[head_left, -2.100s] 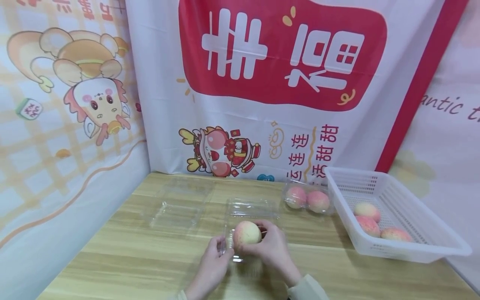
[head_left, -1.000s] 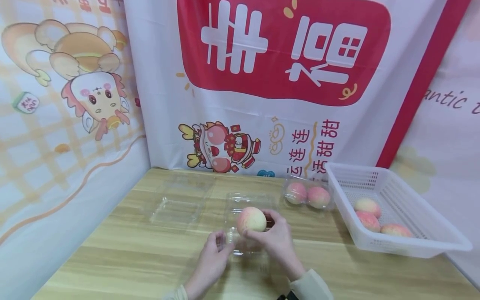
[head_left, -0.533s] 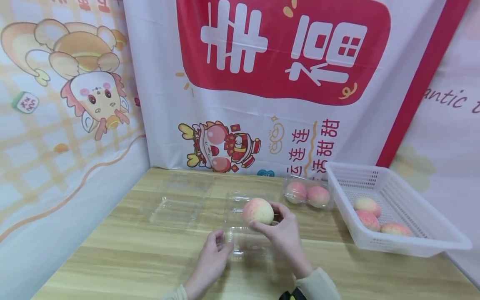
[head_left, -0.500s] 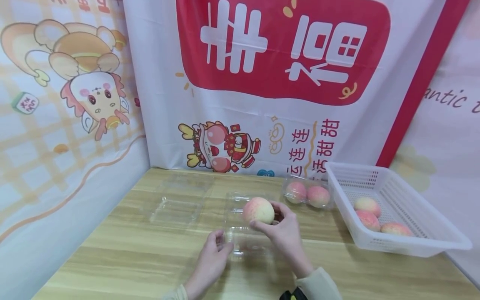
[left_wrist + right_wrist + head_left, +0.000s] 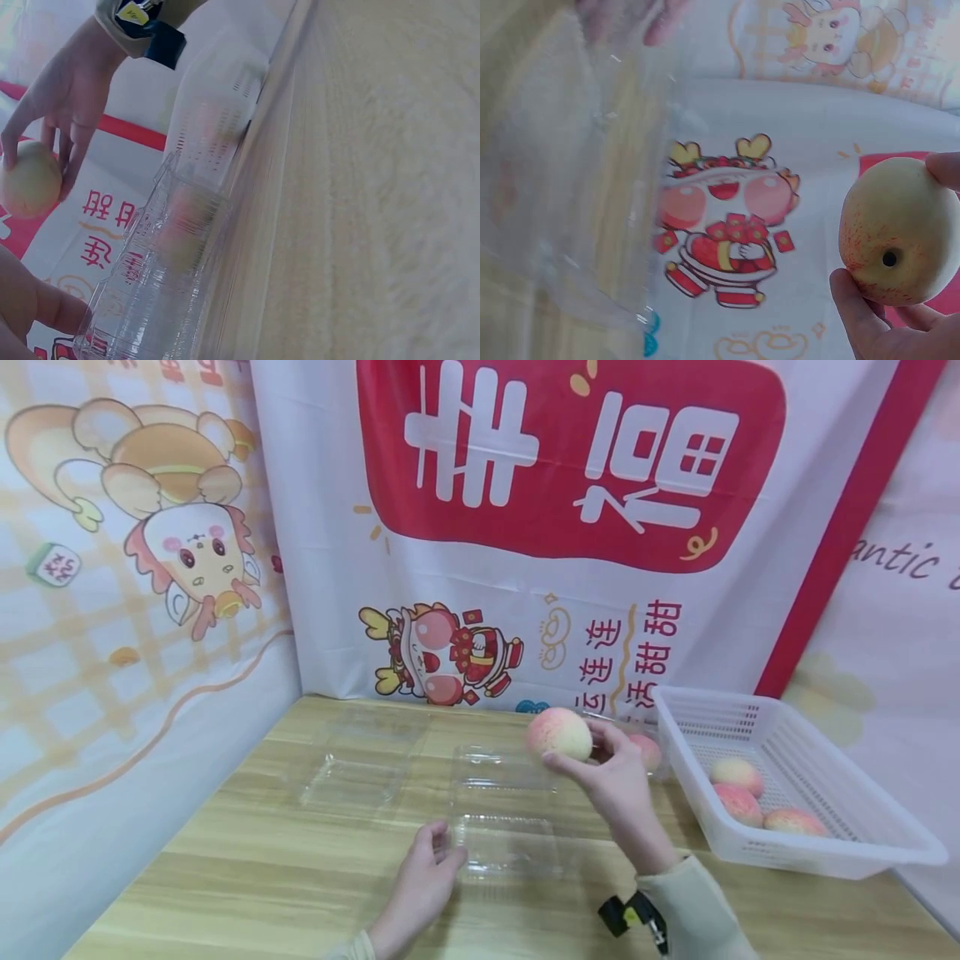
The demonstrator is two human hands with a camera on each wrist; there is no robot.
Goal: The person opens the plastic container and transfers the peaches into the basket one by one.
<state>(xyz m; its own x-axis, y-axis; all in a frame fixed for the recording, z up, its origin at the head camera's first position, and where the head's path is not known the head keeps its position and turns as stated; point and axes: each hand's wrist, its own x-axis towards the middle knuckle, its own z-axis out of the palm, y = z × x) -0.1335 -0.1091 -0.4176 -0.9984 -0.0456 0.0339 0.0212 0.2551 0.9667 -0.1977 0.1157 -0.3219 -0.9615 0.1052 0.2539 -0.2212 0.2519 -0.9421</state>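
Pink-flushed, a peach [image 5: 559,735] sits gripped in the right hand [image 5: 617,777]; the left hand [image 5: 425,870] touches a clear container [image 5: 506,843], finger hold unclear.

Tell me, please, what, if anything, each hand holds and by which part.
The right hand holds a peach by its opposite sides. The left hand touches a clear container; whether it grips this cannot be told.

A red-and-white banner [image 5: 555,539] hangs behind the wooden table [image 5: 247,868].
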